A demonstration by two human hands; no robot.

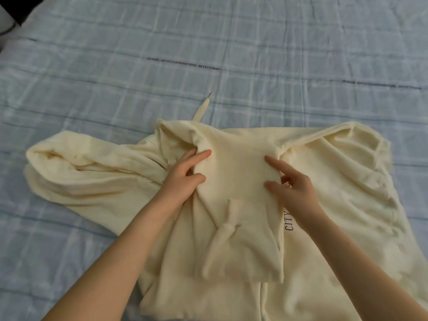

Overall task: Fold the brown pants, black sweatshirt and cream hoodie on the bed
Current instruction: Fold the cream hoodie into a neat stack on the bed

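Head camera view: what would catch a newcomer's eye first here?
A big cream hoodie sprawls rumpled across the near middle of the blue plaid bed. The left hand and right hand pinch a folded panel at its centre. One drawstring pokes out past its far edge, and black "CITY" lettering peeks beside the right wrist.

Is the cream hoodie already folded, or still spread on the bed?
Partly folded: the hoodie has one panel turned over its middle, while bunched cloth remains spread at both sides.
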